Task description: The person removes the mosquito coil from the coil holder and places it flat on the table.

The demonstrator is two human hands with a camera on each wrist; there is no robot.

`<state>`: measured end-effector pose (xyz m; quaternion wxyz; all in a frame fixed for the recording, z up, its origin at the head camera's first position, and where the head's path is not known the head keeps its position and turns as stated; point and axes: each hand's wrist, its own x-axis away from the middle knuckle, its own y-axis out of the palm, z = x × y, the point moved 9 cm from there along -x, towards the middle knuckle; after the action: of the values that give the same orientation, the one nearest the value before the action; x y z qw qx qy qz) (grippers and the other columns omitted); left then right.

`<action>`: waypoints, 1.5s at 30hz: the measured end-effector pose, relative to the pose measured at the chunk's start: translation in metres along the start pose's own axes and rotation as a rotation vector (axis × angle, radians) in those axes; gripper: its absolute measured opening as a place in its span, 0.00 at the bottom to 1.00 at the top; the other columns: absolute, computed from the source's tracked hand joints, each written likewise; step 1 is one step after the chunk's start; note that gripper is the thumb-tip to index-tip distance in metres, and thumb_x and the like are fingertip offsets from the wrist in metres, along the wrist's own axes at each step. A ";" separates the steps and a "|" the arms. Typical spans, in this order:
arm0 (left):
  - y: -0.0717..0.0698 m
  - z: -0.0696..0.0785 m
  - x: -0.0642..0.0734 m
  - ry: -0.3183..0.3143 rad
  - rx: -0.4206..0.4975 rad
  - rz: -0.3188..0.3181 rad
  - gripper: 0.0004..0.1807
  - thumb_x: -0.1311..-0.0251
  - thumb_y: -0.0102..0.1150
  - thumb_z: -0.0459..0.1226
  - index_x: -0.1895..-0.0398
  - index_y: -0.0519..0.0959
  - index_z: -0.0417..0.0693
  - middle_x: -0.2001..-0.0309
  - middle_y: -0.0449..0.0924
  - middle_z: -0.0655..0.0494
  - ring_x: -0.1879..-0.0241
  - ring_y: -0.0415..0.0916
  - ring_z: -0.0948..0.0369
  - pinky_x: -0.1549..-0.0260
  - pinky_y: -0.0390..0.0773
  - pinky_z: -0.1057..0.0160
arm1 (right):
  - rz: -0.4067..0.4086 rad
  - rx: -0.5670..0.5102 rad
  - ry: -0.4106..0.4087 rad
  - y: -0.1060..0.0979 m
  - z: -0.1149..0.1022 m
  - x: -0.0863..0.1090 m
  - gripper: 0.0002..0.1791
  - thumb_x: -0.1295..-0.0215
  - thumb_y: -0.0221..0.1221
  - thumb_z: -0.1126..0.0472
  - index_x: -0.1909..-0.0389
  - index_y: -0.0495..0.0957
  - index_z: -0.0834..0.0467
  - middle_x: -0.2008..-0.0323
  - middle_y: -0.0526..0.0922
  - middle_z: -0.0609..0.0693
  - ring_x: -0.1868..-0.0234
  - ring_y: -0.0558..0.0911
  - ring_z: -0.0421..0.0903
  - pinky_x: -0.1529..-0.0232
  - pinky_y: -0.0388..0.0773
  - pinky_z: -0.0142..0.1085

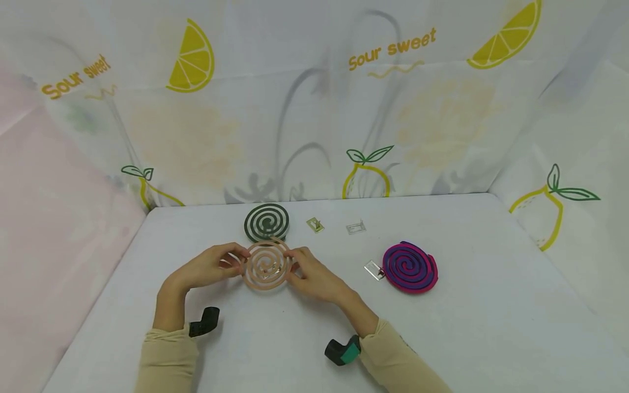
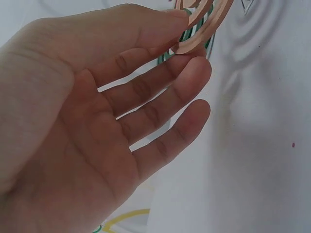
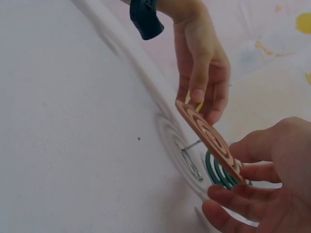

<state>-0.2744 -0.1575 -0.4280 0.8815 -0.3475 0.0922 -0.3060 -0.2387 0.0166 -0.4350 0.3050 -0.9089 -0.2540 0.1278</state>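
Note:
A tan mosquito coil is held up over the table between both hands, tilted in the right wrist view. My left hand pinches its left edge between thumb and index finger, the other fingers loosely spread in the left wrist view. At the opposite edge, my right hand grips it with thumb and fingertips. Beneath the coil, a small silver metal coil stand lies on the table, its prong pointing up toward the coil. Just behind, a dark green mosquito coil lies flat, partly overlapped by the tan one.
A gold coil stand and a silver stand lie toward the back. To the right, a purple and pink coil lies beside another silver stand. A lemon-print cloth hangs behind the white table.

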 end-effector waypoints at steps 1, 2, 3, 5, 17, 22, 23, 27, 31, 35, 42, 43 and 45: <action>0.000 0.000 0.000 -0.003 0.003 0.000 0.14 0.42 0.58 0.31 0.51 0.76 0.43 0.57 0.80 0.51 0.57 0.79 0.61 0.53 0.78 0.65 | 0.000 -0.003 -0.002 0.000 0.000 0.000 0.26 0.34 0.52 0.64 0.36 0.61 0.63 0.43 0.66 0.58 0.48 0.77 0.47 0.55 0.75 0.30; 0.000 0.000 0.000 -0.004 0.008 -0.002 0.14 0.42 0.58 0.31 0.51 0.76 0.43 0.57 0.80 0.51 0.57 0.79 0.60 0.53 0.78 0.64 | -0.001 -0.006 -0.003 0.000 -0.001 0.000 0.26 0.34 0.52 0.64 0.35 0.61 0.63 0.43 0.66 0.58 0.48 0.77 0.47 0.55 0.75 0.31; -0.001 0.000 0.000 -0.006 0.010 -0.002 0.14 0.41 0.58 0.31 0.51 0.76 0.43 0.57 0.80 0.50 0.56 0.78 0.60 0.53 0.78 0.64 | -0.001 -0.009 -0.005 0.000 -0.001 0.000 0.26 0.33 0.52 0.64 0.35 0.61 0.63 0.42 0.66 0.58 0.47 0.77 0.47 0.55 0.75 0.30; -0.001 0.000 0.000 -0.008 0.012 -0.003 0.14 0.41 0.58 0.31 0.51 0.76 0.43 0.56 0.80 0.50 0.56 0.78 0.59 0.53 0.78 0.64 | -0.001 -0.013 -0.007 0.000 -0.002 0.000 0.27 0.33 0.52 0.64 0.34 0.61 0.62 0.42 0.66 0.57 0.47 0.77 0.47 0.55 0.75 0.30; -0.004 0.003 0.001 -0.005 -0.013 0.014 0.12 0.40 0.58 0.33 0.52 0.76 0.46 0.55 0.80 0.52 0.57 0.78 0.61 0.52 0.78 0.65 | -0.004 -0.030 0.007 -0.001 -0.001 0.000 0.28 0.32 0.53 0.62 0.33 0.60 0.58 0.40 0.65 0.56 0.47 0.77 0.46 0.55 0.75 0.30; -0.005 0.004 0.000 0.014 -0.008 0.032 0.11 0.39 0.58 0.34 0.53 0.77 0.47 0.55 0.80 0.53 0.57 0.78 0.61 0.53 0.77 0.65 | 0.011 -0.030 -0.005 -0.005 -0.001 0.001 0.27 0.33 0.53 0.63 0.33 0.61 0.59 0.42 0.66 0.56 0.50 0.78 0.46 0.58 0.74 0.29; -0.005 0.004 0.000 0.019 -0.003 0.034 0.11 0.39 0.58 0.35 0.53 0.77 0.46 0.56 0.80 0.53 0.57 0.78 0.61 0.53 0.78 0.65 | 0.013 -0.027 -0.009 -0.006 -0.001 0.001 0.28 0.33 0.53 0.63 0.33 0.61 0.59 0.42 0.66 0.56 0.50 0.78 0.45 0.59 0.73 0.28; -0.006 0.006 -0.001 0.035 -0.005 0.049 0.11 0.40 0.59 0.35 0.54 0.78 0.47 0.57 0.81 0.54 0.59 0.78 0.63 0.54 0.78 0.66 | 0.032 -0.043 -0.023 -0.010 -0.002 0.001 0.28 0.33 0.53 0.64 0.33 0.61 0.60 0.42 0.66 0.57 0.53 0.78 0.46 0.60 0.74 0.28; -0.007 0.009 -0.001 0.050 -0.011 0.066 0.11 0.40 0.59 0.34 0.53 0.78 0.47 0.57 0.81 0.54 0.60 0.77 0.65 0.54 0.78 0.67 | 0.042 -0.062 -0.022 -0.014 -0.001 0.001 0.27 0.34 0.53 0.64 0.34 0.61 0.60 0.42 0.66 0.57 0.54 0.79 0.46 0.60 0.74 0.29; -0.005 0.012 -0.002 0.066 -0.002 0.058 0.12 0.39 0.59 0.34 0.52 0.77 0.45 0.55 0.80 0.53 0.60 0.77 0.66 0.53 0.78 0.66 | 0.039 -0.063 -0.001 -0.017 0.001 0.002 0.27 0.33 0.53 0.63 0.33 0.61 0.58 0.42 0.67 0.56 0.53 0.79 0.45 0.59 0.75 0.29; -0.002 0.018 -0.004 0.078 0.010 0.033 0.14 0.39 0.59 0.39 0.51 0.77 0.48 0.53 0.80 0.55 0.58 0.77 0.66 0.52 0.77 0.66 | 0.062 -0.075 -0.003 -0.029 0.001 0.003 0.26 0.32 0.53 0.63 0.34 0.63 0.58 0.42 0.68 0.55 0.51 0.79 0.48 0.58 0.76 0.32; -0.002 0.018 -0.005 0.077 0.012 0.030 0.14 0.38 0.59 0.39 0.50 0.77 0.49 0.53 0.80 0.56 0.58 0.77 0.66 0.52 0.77 0.66 | 0.068 -0.078 -0.008 -0.030 0.001 0.004 0.26 0.32 0.53 0.63 0.34 0.63 0.58 0.42 0.68 0.56 0.51 0.79 0.49 0.58 0.77 0.32; -0.001 0.017 -0.006 0.077 0.009 0.026 0.14 0.38 0.59 0.40 0.50 0.77 0.50 0.53 0.80 0.57 0.57 0.77 0.66 0.52 0.77 0.66 | 0.075 -0.090 -0.017 -0.033 0.000 0.004 0.25 0.32 0.53 0.64 0.34 0.63 0.59 0.42 0.69 0.56 0.50 0.79 0.51 0.57 0.77 0.33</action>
<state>-0.2728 -0.1447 -0.4149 0.8828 -0.3303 0.1290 -0.3082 -0.2477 0.0414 -0.4155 0.2568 -0.9294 -0.2279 0.1352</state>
